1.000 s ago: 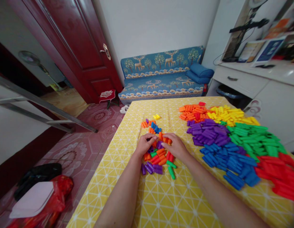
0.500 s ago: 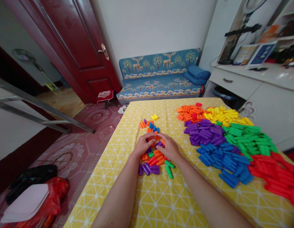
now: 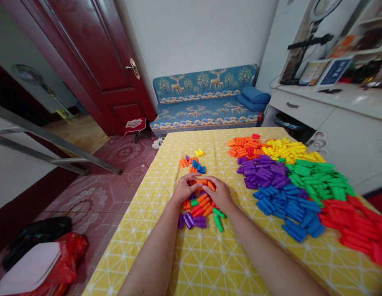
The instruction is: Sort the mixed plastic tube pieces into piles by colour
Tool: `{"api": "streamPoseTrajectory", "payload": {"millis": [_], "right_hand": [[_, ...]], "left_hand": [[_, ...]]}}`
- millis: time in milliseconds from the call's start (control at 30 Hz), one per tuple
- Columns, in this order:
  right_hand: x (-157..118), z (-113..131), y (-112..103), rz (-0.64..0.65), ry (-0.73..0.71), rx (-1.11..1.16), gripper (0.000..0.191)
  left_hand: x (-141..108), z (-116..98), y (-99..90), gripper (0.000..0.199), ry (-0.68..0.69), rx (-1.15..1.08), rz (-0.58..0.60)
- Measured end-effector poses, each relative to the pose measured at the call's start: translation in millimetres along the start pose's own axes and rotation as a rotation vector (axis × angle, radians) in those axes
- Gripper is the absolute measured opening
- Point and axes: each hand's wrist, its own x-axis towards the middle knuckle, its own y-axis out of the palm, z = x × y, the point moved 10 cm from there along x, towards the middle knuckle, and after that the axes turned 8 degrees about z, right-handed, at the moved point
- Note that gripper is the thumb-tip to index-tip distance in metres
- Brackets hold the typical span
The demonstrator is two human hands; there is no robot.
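Observation:
Small plastic pieces like short tubes or pen caps, in mixed colours, lie in a loose pile under my hands. My left hand [image 3: 184, 190] curls over the pile's left side, thumb and fingertips around the left end of an orange tube [image 3: 202, 181]. From the right, my right hand [image 3: 222, 194] bends its fingers and thumb around another orange tube [image 3: 211, 186]. Some pieces under the palms are hidden. Closer to me lie purple tubes [image 3: 199, 222], red tubes [image 3: 196, 211] and a green tube [image 3: 218, 223]. Beyond my fingertips are blue tubes [image 3: 198, 166].
On the table's right are sorted heaps: orange [image 3: 244, 146], yellow [image 3: 289, 150], purple [image 3: 263, 172], green [image 3: 320, 179], blue [image 3: 289, 209] and red [image 3: 357, 226]. A few yellow tubes [image 3: 199, 152] lie farther back. A yellow patterned cloth [image 3: 141, 230] covers the table.
The camera view has shifted slightly. My fingers have moved a little within the pile, and the orange tubes between my hands now show more clearly.

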Motion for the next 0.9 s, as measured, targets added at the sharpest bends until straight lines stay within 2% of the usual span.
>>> {"api": "streamPoseTrajectory", "payload": {"millis": [100,200,300,367,433,533,633,700,800,900], "right_hand": [[-2,6,-11,-0.103,-0.032,0.023,0.015],[-10,14,-28,-0.232,-0.048,0.071,0.012],[-20,16,-47,-0.258,0.021,0.177,0.015],[-30,16,-68,-0.249,0.053,0.240,0.020],[-45,15,-103,-0.288,0.058,0.257,0.025],[-80,2,-178,-0.432,0.083,0.144,0.029],[-124,-27,-258,-0.609,0.171,-0.085,0.029],[-150,-53,-297,-0.664,0.240,-0.175,0.030],[-184,-89,-333,-0.719,0.367,-0.294,0.031],[-203,-109,-342,-0.714,0.444,-0.383,0.032]], "left_hand": [[0,2,-4.4,0.046,-0.018,0.049,-0.037],[0,2,-7.7,0.043,-0.033,0.067,-0.057],[-1,3,-10.6,0.043,-0.047,0.080,-0.077],[-2,5,-13.3,0.045,-0.070,0.081,-0.098],[-2,8,-13.9,0.048,-0.095,0.078,-0.100],[0,10,-13.8,0.049,-0.097,0.086,-0.094],[0,12,-15.8,0.049,-0.089,0.106,-0.113],[1,13,-16.3,0.049,-0.093,0.106,-0.116],[1,15,-16.0,0.049,-0.100,0.101,-0.109],[1,15,-16.3,0.048,-0.097,0.114,-0.106]]}}
